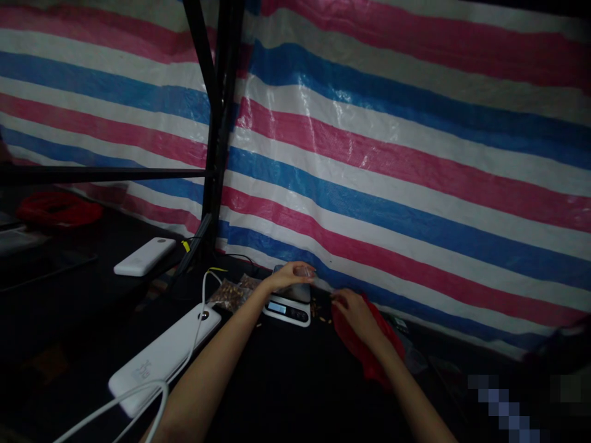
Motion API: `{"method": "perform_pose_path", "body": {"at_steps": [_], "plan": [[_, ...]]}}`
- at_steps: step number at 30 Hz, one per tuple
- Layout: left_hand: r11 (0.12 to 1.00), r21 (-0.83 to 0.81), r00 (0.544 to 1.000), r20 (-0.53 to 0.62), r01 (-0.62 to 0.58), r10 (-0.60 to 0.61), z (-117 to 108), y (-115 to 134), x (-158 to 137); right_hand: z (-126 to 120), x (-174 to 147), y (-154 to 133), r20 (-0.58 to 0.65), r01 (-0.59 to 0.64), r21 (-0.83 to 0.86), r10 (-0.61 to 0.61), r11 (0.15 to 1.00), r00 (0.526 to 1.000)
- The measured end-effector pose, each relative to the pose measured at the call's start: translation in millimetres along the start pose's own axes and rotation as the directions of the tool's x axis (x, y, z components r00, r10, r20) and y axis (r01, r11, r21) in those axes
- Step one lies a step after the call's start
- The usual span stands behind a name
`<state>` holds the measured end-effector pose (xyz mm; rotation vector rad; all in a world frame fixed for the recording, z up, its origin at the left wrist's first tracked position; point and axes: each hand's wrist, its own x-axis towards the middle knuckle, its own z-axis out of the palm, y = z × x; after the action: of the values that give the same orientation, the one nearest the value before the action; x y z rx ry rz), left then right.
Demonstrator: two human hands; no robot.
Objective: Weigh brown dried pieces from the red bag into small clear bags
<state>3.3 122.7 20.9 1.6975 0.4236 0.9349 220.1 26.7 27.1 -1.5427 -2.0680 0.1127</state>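
Observation:
My left hand (290, 275) is over the digital kitchen scale (287, 312), its fingers closed on a small clear plastic bag (303, 271). The bag's translucent edge stretches toward my right hand (354, 311). That hand is over a red plastic bag (369, 344), with its fingers curled together; what they hold, if anything, is too dark to make out. The scale's small display is lit. Small brown pieces, like nuts or seeds (322, 315), lie loose between the scale and the red bag. Left of the scale are clear packets filled with similar brown pieces (229, 295).
A large white power bank (161, 360) with a white cable (192, 338) lies near my left forearm. On the left table are a smaller white power bank (145, 257) and a red bundle (60, 209). Black frame posts (221, 123) stand before a striped tarp (392, 154).

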Motion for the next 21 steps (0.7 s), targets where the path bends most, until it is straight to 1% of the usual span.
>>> {"method": "perform_pose_path", "body": {"at_steps": [1, 3, 4, 6, 11, 13, 16, 19, 21], "plan": [[1.000, 0.005, 1.000, -0.007, 0.007, -0.007, -1, 0, 0, 2, -8, 7, 0.070, -0.012, 0.000, 0.012, 1.000, 0.997], [0.999, 0.023, 1.000, -0.013, 0.022, -0.022, -2, -2, -1, 6, -22, 19, 0.172, -0.015, -0.002, 0.015, 1.000, 0.985], [0.999, 0.037, 0.999, -0.017, 0.030, -0.029, -2, -3, -1, 8, -26, 22, 0.203, -0.009, -0.004, 0.010, 1.000, 0.979], [0.997, 0.072, 0.999, -0.024, 0.042, -0.040, -3, -5, 0, 11, -31, 23, 0.227, 0.011, -0.019, -0.007, 1.000, 0.974], [0.990, 0.134, 0.999, -0.019, 0.041, -0.039, -4, -10, 1, 13, -30, 13, 0.199, 0.093, -0.122, -0.068, 0.988, 0.978], [0.988, 0.146, 0.999, -0.022, 0.045, -0.043, -4, -11, 1, 12, -29, 10, 0.200, 0.103, -0.136, -0.075, 0.985, 0.977], [0.988, 0.144, 0.999, -0.017, 0.050, -0.048, -3, -12, 1, 13, -26, 9, 0.200, 0.082, -0.104, -0.060, 0.991, 0.978], [0.988, 0.148, 0.999, -0.009, 0.050, -0.050, -3, -12, 1, 16, -23, 9, 0.144, 0.052, -0.056, -0.044, 0.997, 0.989], [0.987, 0.155, 0.999, -0.010, 0.050, -0.049, -3, -12, 1, 19, -22, 9, 0.121, 0.043, -0.058, -0.035, 0.997, 0.992]]}}
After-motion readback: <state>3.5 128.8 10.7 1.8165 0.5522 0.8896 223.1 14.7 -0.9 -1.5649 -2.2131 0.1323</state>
